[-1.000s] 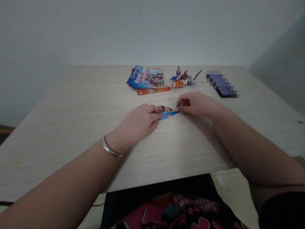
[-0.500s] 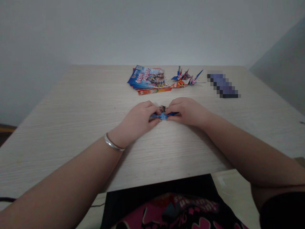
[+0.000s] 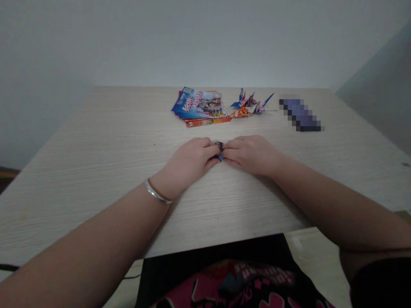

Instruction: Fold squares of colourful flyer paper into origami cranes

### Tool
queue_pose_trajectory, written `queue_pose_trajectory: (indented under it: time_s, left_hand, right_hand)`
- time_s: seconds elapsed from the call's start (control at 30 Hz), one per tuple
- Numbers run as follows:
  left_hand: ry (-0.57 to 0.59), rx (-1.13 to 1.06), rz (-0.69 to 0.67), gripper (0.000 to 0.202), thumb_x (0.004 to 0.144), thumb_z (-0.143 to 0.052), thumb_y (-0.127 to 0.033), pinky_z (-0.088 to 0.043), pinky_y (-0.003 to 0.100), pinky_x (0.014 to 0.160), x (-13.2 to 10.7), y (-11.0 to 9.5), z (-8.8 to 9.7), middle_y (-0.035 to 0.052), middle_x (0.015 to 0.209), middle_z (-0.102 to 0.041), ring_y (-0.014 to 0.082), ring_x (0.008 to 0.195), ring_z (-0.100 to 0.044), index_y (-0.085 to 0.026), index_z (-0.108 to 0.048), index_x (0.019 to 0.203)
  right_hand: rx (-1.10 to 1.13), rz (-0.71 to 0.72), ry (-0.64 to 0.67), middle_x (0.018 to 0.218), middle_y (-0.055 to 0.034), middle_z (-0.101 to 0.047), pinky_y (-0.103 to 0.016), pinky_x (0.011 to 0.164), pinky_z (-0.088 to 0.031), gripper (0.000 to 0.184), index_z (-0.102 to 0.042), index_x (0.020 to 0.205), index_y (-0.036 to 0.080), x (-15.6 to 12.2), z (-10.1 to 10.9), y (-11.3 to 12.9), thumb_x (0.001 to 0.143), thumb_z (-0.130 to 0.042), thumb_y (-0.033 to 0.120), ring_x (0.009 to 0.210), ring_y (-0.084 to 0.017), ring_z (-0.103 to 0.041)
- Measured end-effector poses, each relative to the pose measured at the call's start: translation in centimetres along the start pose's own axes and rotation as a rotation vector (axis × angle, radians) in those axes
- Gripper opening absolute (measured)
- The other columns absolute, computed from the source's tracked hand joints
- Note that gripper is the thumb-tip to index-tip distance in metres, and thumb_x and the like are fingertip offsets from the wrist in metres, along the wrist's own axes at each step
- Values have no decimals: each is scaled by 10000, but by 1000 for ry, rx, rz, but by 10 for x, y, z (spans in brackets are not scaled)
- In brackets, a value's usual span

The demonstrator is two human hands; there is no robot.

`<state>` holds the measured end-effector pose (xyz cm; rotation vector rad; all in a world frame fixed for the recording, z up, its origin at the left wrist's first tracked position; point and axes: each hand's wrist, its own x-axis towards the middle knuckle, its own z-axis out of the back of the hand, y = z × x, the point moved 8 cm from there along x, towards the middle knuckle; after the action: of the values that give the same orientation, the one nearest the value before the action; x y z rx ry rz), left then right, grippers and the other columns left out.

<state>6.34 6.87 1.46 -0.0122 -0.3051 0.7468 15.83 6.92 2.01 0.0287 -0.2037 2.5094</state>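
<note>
Between my two hands, near the middle of the table, is a small piece of folded printed paper (image 3: 221,147), blue with a dark photo print. My left hand (image 3: 198,157) pinches its left side, thumb below and fingers above. From the right, my right hand (image 3: 246,153) grips the other side in the same way. The fingertips almost meet, so most of the paper is hidden under them. Both hands rest low at the tabletop.
Beyond my hands lies a stack of printed leaflets (image 3: 199,105). Several folded paper cranes (image 3: 248,105) stand to its right. Farther right is a dark blurred-out flat object (image 3: 301,114). The pale wooden table (image 3: 112,141) meets a wall at its far edge.
My hands have come closer together over the paper, and less of it shows between the fingers. The leaflets, cranes and dark object stay where they were.
</note>
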Motion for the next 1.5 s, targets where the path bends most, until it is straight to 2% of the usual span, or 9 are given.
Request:
queue_pose_trajectory:
  time_s: [0.17, 0.47, 0.63, 0.77, 0.97, 1.1, 1.33, 1.5]
  left_hand:
    - [-30, 51, -43, 170, 975, -635, -242, -526, 352, 784, 0, -3, 0, 89, 914, -693, 228, 840, -638, -144, -765, 925]
    - [79, 48, 33, 209, 993, -589, -232, -543, 393, 820, 3, -5, -2, 117, 960, -714, 262, 896, -660, -127, -769, 984]
    - [18, -100, 72, 202, 979, -585, -217, -533, 373, 859, 2, 1, -1, 102, 926, -717, 238, 900, -660, -134, -754, 907]
    - [-37, -175, 147, 191, 971, -582, -232, -520, 358, 830, 0, 12, -2, 85, 919, -721, 221, 877, -655, -141, -744, 925]
    - [-49, -216, 237, 190, 962, -601, -258, -492, 330, 770, 0, 21, -3, 65, 881, -720, 200, 814, -633, -155, -757, 928]
    - [-41, -245, 268, 145, 928, -632, -240, -482, 320, 755, 0, 20, -1, 45, 841, -706, 187, 778, -618, -163, -749, 888]
    - [-46, -317, 326, 53, 869, -670, -186, -457, 302, 701, 0, 22, 0, 19, 798, -678, 164, 719, -588, -164, -713, 849]
    - [-56, -299, 297, 61, 865, -658, -184, -459, 307, 704, 0, 22, 0, 17, 794, -670, 170, 731, -594, -177, -710, 835]
  right_hand:
    - [-19, -30, 22, 943, -85, -765, -334, 595, -273, 262, -762, 951, 171, 1, 1, 4, 1003, -509, 214, 775, -195, -642]
    - [149, -106, -74, 931, -66, -782, -319, 638, -337, 266, -784, 886, 185, 1, -3, -12, 948, -534, 246, 804, -193, -671]
    - [295, -169, -95, 941, -78, -784, -310, 699, -403, 258, -798, 917, 175, 1, -4, -19, 921, -549, 241, 831, -198, -680]
    - [397, -233, -122, 946, -79, -780, -304, 760, -426, 224, -797, 941, 177, 2, -6, -27, 910, -583, 235, 865, -200, -667]
    - [554, -373, -148, 831, -45, -749, -274, 693, -406, 152, -785, 895, 177, 1, -15, -39, 880, -647, 237, 736, -153, -620]
    - [650, -404, -171, 790, -24, -737, -263, 677, -407, 126, -773, 861, 176, 1, -16, -39, 869, -671, 249, 713, -138, -616]
    - [559, -409, -109, 809, -37, -726, -269, 675, -386, 103, -767, 862, 174, 8, -18, -35, 863, -673, 217, 721, -144, -586]
    - [515, -358, -115, 804, -38, -715, -275, 702, -382, 97, -764, 869, 174, 8, -16, -33, 868, -671, 202, 742, -152, -575]
